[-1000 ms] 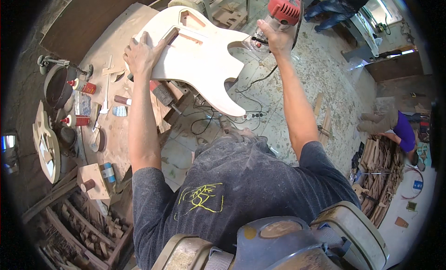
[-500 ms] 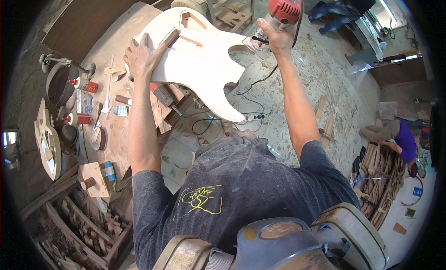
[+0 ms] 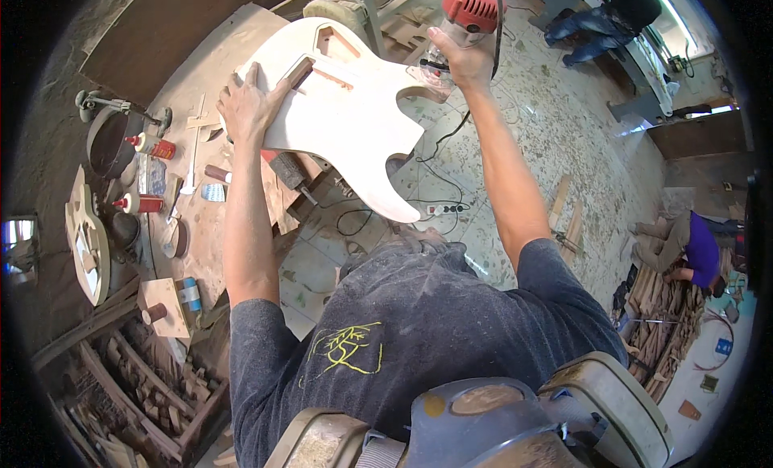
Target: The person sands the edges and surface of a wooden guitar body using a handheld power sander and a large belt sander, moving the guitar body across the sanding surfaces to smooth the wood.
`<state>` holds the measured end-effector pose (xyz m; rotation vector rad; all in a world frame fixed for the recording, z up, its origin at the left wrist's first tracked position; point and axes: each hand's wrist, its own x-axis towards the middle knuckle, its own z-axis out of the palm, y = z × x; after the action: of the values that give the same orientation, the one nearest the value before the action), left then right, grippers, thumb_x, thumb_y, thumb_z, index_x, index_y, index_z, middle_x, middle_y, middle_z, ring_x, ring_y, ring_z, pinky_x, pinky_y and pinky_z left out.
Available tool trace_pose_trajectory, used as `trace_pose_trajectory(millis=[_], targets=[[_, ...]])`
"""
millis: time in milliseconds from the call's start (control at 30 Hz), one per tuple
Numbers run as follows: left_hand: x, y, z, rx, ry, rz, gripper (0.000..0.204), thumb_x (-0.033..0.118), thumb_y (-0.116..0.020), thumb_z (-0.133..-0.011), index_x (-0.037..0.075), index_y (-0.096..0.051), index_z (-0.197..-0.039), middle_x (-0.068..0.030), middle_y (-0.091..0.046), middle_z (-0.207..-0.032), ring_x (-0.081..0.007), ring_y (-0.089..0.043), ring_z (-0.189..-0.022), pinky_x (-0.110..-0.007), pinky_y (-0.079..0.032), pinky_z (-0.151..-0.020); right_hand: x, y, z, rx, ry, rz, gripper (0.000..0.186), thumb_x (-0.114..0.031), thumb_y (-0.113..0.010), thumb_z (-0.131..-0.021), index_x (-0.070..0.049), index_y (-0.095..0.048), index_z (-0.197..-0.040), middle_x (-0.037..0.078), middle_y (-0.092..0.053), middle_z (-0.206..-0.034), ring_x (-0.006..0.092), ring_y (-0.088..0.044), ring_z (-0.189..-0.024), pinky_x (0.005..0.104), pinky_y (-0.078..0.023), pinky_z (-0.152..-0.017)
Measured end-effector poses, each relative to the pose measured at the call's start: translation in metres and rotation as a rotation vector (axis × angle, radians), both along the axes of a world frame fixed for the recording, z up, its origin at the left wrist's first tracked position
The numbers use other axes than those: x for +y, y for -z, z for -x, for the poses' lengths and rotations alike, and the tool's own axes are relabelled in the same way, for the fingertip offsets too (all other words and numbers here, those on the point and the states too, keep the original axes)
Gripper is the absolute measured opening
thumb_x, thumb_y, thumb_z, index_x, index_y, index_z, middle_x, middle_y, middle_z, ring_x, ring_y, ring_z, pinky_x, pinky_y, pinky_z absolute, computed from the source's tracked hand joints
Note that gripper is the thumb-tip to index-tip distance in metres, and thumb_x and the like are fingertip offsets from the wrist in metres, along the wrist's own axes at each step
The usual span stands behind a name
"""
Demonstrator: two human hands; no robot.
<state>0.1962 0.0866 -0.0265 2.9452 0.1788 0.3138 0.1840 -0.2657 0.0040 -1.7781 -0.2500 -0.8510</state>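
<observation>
Router (image 3: 472, 9), seemingly at guitar body (image 3: 342, 118) edge

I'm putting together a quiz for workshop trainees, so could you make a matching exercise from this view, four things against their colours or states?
1. left hand
2. right hand
3. large guitar body
4. squeeze bottles

A. pale, with cut-out cavities
B. resting on pale wood, fingers spread
C. red and white
D. holding the red power tool

Pairs: 1-B, 2-D, 3-A, 4-C

A rough brown wall (image 3: 52, 130) stands left of a dusty tan wooden workbench (image 3: 216, 59); pale, debris-speckled floor tiles (image 3: 555, 118) spread rightward.
</observation>
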Motion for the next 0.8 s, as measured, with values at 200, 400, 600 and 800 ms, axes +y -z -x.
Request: trace_pose_trajectory(millis=[200, 400, 600, 800], targets=[[0.0, 0.0, -0.002, -0.007, 0.002, 0.007, 0.087, 0.07, -0.06, -0.079, 0.018, -0.053, -0.149, -0.0232, -0.045, -0.153, -0.0444, -0.046, -0.135, -0.05, -0.035, -0.115, 0.009, -0.001, -0.01, 0.016, -0.033, 0.002, 0.044, -0.035, -0.083, -0.079, -0.004, -0.067, -0.105, 0.007, -0.073, -0.091, 0.0216, -0.068, -0.081, 0.0346, -0.052, -0.077], [0.003, 0.004, -0.006, -0.021, -0.001, -0.012, 0.087, 0.069, -0.062, -0.078, 0.018, -0.053, -0.149, -0.0234, -0.045, -0.153, -0.0453, -0.046, -0.135, -0.051, -0.037, -0.114, 0.018, -0.002, -0.015, 0.101, -0.093, -0.097, 0.046, -0.036, -0.082, -0.079, -0.004, -0.067, -0.108, 0.009, -0.074, -0.096, 0.0232, -0.07, -0.086, 0.0347, -0.052, -0.08], [0.01, 0.01, -0.013, -0.034, -0.006, -0.033, 0.094, 0.07, -0.063, -0.075, 0.017, -0.048, -0.152, -0.0234, -0.047, -0.151, -0.0453, -0.048, -0.134, -0.051, -0.041, -0.11, 0.029, -0.007, -0.021, 0.161, -0.103, -0.065, 0.044, -0.039, -0.079, -0.083, -0.007, -0.068, -0.112, 0.008, -0.075, -0.1, 0.0241, -0.071, -0.089, 0.0351, -0.053, -0.083], [0.0, -0.015, -0.021, 0.255, -0.05, 0.066, 0.116, 0.078, -0.067, -0.064, 0.011, -0.04, -0.155, -0.0278, -0.05, -0.145, -0.0415, -0.056, -0.128, -0.049, -0.045, -0.107, 0.014, -0.039, -0.03, 0.027, -0.231, -0.142, 0.024, -0.023, -0.078, -0.083, -0.007, -0.073, -0.1, 0.007, -0.076, -0.094, 0.0139, -0.073, -0.081, 0.0294, -0.057, -0.074]])
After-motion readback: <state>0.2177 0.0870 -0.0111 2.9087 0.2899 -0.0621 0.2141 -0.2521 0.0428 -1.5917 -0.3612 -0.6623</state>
